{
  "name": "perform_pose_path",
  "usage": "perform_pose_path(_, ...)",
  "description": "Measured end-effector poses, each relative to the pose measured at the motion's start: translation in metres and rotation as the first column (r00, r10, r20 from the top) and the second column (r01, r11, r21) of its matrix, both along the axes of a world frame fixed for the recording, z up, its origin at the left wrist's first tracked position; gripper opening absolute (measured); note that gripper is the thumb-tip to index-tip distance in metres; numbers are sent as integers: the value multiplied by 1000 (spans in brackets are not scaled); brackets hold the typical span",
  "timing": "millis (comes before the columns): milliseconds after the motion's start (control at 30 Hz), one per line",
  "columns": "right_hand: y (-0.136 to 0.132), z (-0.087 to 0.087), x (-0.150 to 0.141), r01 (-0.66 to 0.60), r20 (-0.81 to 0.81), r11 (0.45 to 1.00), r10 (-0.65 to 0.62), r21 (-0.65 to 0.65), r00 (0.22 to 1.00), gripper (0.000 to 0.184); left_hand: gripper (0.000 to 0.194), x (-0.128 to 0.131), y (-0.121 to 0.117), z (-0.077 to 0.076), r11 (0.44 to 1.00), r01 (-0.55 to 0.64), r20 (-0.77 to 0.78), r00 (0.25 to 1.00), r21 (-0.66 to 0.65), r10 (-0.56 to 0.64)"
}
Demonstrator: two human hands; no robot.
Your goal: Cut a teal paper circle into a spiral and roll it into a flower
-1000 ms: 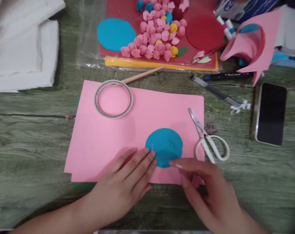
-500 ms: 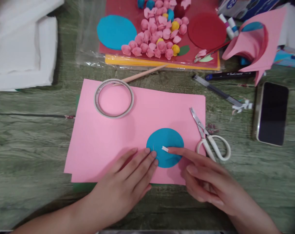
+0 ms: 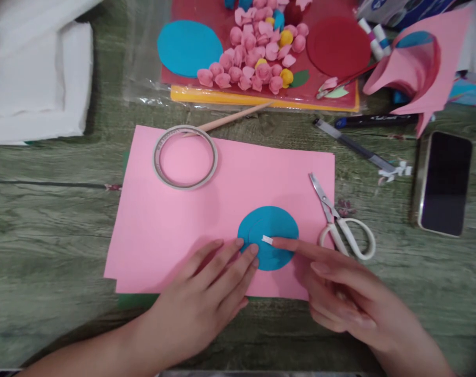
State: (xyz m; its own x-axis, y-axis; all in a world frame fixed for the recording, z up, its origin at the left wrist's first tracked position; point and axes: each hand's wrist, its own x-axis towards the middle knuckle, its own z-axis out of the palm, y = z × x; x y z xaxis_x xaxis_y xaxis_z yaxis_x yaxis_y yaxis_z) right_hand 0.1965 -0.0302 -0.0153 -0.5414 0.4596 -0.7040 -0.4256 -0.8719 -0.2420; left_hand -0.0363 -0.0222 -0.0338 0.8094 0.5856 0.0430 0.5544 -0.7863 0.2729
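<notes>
A blue paper circle [image 3: 279, 220] lies on a stack of pink paper [image 3: 175, 220]. It shows a faint curved line inside its edge. My left hand [image 3: 206, 288] rests flat with outstretched fingers, the fingertips on the circle's left part. My right hand [image 3: 343, 288] points its index finger over the circle from the right, other fingers loosely bent. At that fingertip is a small white strip [image 3: 267, 240], like a piece of tape; whether it sticks to the finger or the paper I cannot tell. White-handled scissors [image 3: 332, 212] lie partly open beside my right hand.
A tape roll [image 3: 158, 163] and a wooden stick [image 3: 238, 116] lie at the pink paper's top. Beyond are pink rolled paper flowers [image 3: 238, 73] on a red sheet. Pens [image 3: 355, 142], a phone [image 3: 444, 183] and curled pink paper [image 3: 450, 57] sit right; white padding [image 3: 37, 78] left.
My left fingertips have shifted slightly on the circle, and its curved inner line shows more clearly. The right index finger stays at the white strip. The whole view has shifted a little.
</notes>
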Motion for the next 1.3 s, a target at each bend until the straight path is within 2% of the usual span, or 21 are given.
perform_pose_path(467,2,3,0,-30,-18,999,29,-33,999,47,50,5,-1,0,1000,13,-91,996,22,-11)
perform_pose_path(733,0,3,1,-27,21,999,28,-45,999,46,47,6,-2,0,1000,-11,-68,998,6,11)
perform_pose_path(1100,0,3,0,10,-23,999,-11,-52,1000,46,46,7,-1,1,1000,-13,-58,998,2,13)
perform_pose_path(1300,1,4,-1,-24,8,999,24,-42,1000,47,46,11,-2,1,999,43,-54,998,26,-42)
